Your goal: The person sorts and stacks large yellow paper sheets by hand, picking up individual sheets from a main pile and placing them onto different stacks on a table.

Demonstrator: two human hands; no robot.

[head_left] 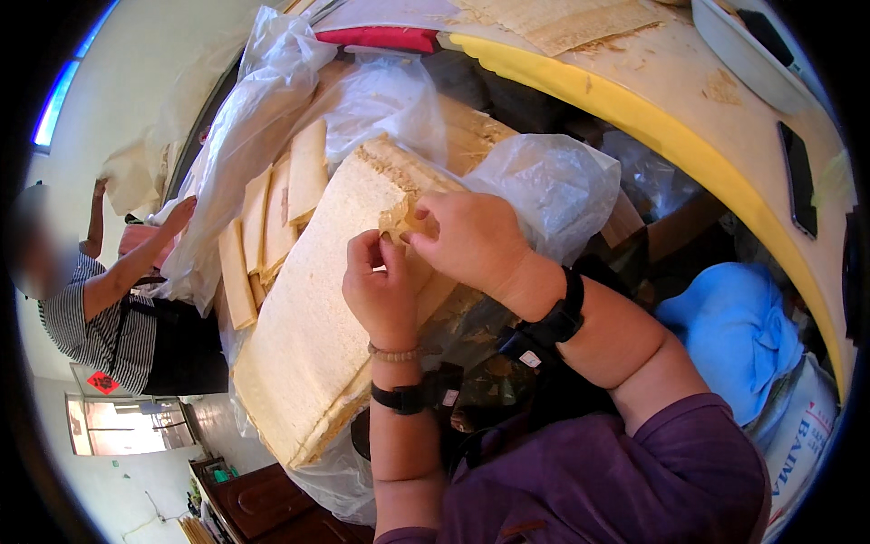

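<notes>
A thick stack of pale yellow, thin, brittle-looking sheets (308,308) lies in front of me. They resemble dried bean curd skin. Over its right part my two hands meet at a small crinkled, torn piece (393,218) of the same material. My left hand (382,288) has thumb and fingers pinched at the lower edge of this piece. From the right, my right hand (471,238) pinches its other side. Whether the piece is still joined to the top sheet, I cannot tell.
Folded strips (309,172) lie beyond the stack, beside clear plastic sheeting (272,100). A plastic bag (553,186) sits to the right. The yellow-edged table (634,104) holds a phone (797,179) and a white basin (748,45). Blue cloth (734,335) lies near my right elbow. A co-worker (100,308) handles a sheet.
</notes>
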